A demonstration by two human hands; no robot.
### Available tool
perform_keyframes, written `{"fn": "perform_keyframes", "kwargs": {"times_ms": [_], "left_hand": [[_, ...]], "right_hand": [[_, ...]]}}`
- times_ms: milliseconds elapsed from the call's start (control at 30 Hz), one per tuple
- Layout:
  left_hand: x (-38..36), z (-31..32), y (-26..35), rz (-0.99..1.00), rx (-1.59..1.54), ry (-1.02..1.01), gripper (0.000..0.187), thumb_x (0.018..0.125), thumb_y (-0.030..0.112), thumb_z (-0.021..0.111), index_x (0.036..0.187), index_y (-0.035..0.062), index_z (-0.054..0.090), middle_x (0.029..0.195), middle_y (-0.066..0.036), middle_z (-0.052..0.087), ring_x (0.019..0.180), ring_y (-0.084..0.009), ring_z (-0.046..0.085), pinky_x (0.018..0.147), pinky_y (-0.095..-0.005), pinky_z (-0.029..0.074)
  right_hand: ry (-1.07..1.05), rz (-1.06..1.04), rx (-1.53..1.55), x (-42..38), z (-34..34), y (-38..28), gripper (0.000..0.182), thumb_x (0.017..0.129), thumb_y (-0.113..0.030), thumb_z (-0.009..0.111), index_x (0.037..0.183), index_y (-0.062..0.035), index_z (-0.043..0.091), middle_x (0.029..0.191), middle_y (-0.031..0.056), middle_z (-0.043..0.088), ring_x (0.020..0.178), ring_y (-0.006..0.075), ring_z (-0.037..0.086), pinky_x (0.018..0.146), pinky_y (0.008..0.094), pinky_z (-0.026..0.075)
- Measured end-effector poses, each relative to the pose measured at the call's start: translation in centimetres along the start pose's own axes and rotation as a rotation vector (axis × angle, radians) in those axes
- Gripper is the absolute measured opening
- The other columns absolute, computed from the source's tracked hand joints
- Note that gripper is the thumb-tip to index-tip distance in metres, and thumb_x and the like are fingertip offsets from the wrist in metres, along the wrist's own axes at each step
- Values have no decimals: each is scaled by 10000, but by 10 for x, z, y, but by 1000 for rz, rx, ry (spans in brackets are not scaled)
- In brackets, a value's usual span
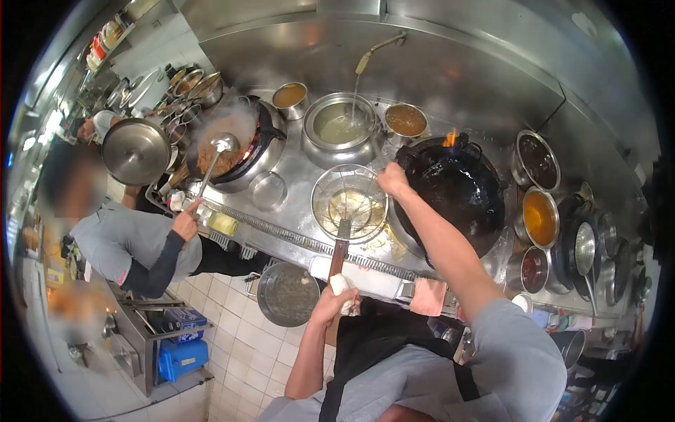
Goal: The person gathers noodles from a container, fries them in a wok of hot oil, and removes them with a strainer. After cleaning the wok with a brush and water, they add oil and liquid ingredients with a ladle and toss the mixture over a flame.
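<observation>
My left hand [336, 295] grips the cloth-wrapped handle of a round wire strainer [349, 204], which sits over the steel stove counter [295, 176] with pale food in it. My right hand [392, 179] is at the near left rim of a big black wok [457, 193], between the strainer and the wok; whether it holds the rim or a cloth there is hard to tell. A small flame [450, 138] burns at the wok's far edge.
A co-worker [133, 246] on the left stirs a steaming wok [232, 151] with a ladle [221, 144]. A water-filled basin [341, 126] sits under a running tap. Sauce pots [540, 218] line the right. A pot [288, 294] hangs below the counter's front.
</observation>
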State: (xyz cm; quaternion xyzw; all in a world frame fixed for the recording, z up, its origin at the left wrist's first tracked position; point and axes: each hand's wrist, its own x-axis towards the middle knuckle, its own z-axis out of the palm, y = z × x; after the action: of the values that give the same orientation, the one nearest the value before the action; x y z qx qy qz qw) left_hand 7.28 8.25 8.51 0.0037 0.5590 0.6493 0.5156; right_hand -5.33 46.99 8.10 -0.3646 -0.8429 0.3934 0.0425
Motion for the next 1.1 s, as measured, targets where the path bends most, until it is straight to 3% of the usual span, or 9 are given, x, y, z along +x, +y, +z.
{"fn": "perform_keyframes", "kwargs": {"times_ms": [167,367,500,600,667,767,967,1033,1100], "left_hand": [[3,-2,1,23,4,180,235,979,112,730,1139,-20,619,922,-91,699,739,-189,709,606,-319,571],[-12,-33,-22,-80,0,295,259,976,140,731,1107,-49,614,848,-134,694,698,-231,706,580,-338,567],[-30,-49,-32,-45,-26,367,279,966,136,742,1101,-64,603,865,-158,701,688,-250,707,565,-340,574],[-39,-53,-32,-32,-22,409,278,986,145,714,1134,-56,591,875,-174,705,698,-253,714,567,-336,581],[-43,-48,-28,-17,-25,413,277,996,154,699,1144,-52,587,872,-181,707,691,-254,713,567,-337,578],[-43,-41,-20,-31,-8,425,294,972,153,742,1117,-55,594,858,-176,705,676,-248,704,567,-341,573],[-43,-40,-24,143,150,458,298,979,158,741,1152,-49,615,898,-144,716,726,-224,702,636,-355,565],[-27,-70,-48,273,385,586,395,961,180,782,1241,-48,624,1096,-111,722,984,-205,680,855,-357,532],[-18,-93,-58,177,512,554,481,971,316,775,1260,-45,643,1217,-139,694,1071,-185,655,912,-354,516]], "right_hand": [[-679,560,1821,15,-13,-9,264,998,6,607,1218,116,511,740,10,479,529,48,444,413,171,357],[-647,448,2187,5,-82,-1,314,999,-76,670,1191,90,485,739,14,480,515,44,420,399,186,354],[-676,167,2149,62,-104,-3,388,1044,-184,615,1295,69,460,770,38,514,477,76,392,383,198,310],[-453,305,1700,91,-93,-23,256,1024,-187,600,1118,51,599,701,71,564,449,139,442,376,285,326],[-68,102,736,52,-69,-42,292,965,-182,666,779,43,655,623,160,642,477,255,617,424,409,464],[-27,-26,169,19,-27,-37,229,843,-131,700,783,89,721,723,209,741,648,301,762,606,441,605],[-328,339,1387,13,33,-21,176,918,35,629,768,-13,550,628,57,502,484,143,486,416,299,389],[-561,389,1792,4,48,1,223,950,18,626,767,-51,518,656,4,457,497,77,412,395,238,307],[-521,406,1696,-24,37,15,151,970,-8,628,830,-24,571,692,-4,489,508,35,402,391,181,278]]}}
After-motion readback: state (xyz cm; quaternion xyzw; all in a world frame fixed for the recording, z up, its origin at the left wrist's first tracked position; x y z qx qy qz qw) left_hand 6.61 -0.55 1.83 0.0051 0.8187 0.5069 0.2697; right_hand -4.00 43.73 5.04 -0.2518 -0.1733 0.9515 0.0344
